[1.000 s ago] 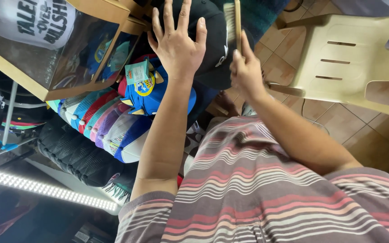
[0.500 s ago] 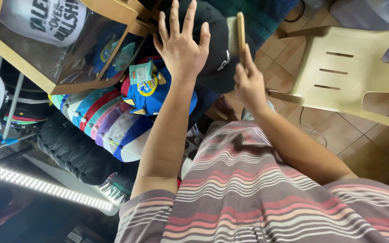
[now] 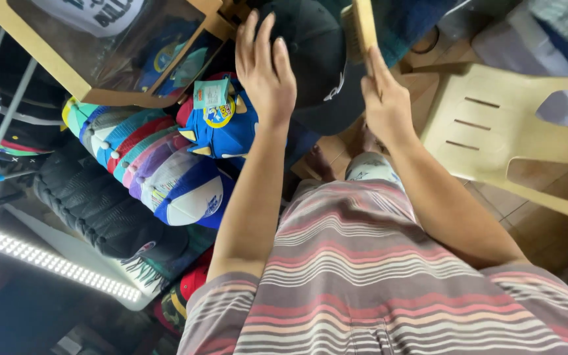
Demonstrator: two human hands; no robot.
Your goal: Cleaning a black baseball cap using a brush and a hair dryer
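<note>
Black cap is the main thing here, sitting up top in the middle of the view, with the left hand laid flat on its crown, fingers straight and close together, pressing rather than pinching. Right hand is just beside it on the cap's right side, fingers curled tight around the handle of a wooden brush. The brush stands nearly upright with its bristles facing the cap; can't tell if the bristles actually touch the fabric.

Right below the left hand there's a blue kids' cap with little yellow ear-like points and a teal hang tag. To the left of that, a row of stacked caps in teal, red, pink, purple and white-and-blue, all nested into each other. Underneath them lies something dark and knitted.

Up in the top left corner is a wooden-framed display box with a clear front. A beige plastic chair stands on the tiled floor off to the right. Bottom left, an LED light strip runs diagonally. The person's striped shirt fills the bottom of the view.
</note>
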